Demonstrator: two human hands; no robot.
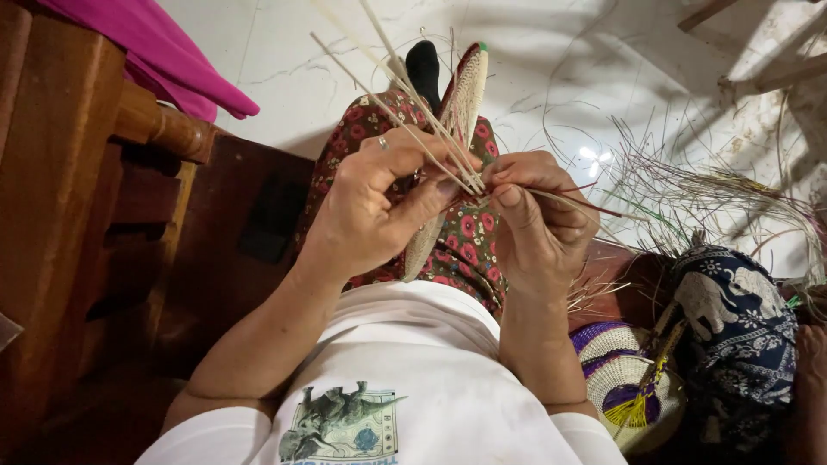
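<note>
My right thumb and forefinger [508, 191] are pinched together on a pale reed strand [564, 202] at the rim of the woven piece [465, 95], and the rest of my right hand [538, 220] curls round behind them, back of the hand up, wrist bent down toward my lap. My left hand [375, 207] faces it from the other side: thumb laid flat across toward the right thumb, fingers closed over a bundle of stiff pale strands [405, 86] that fan up and away from me. A ring sits on one left finger. Both forearms come in from my sides, elbows out, meeting over my knees.

The woven piece stands edge-on between my hands, resting on my flowered skirt [469, 250], so I see only its narrow rim with a reddish border; its face is hidden. Where exactly the strands cross under my left fingers I cannot tell. To my right lie a purple and cream woven basket [612, 362], partly cut off, an elephant-print cloth [741, 327], and a tangle of loose fibres [689, 189] on the floor.
</note>
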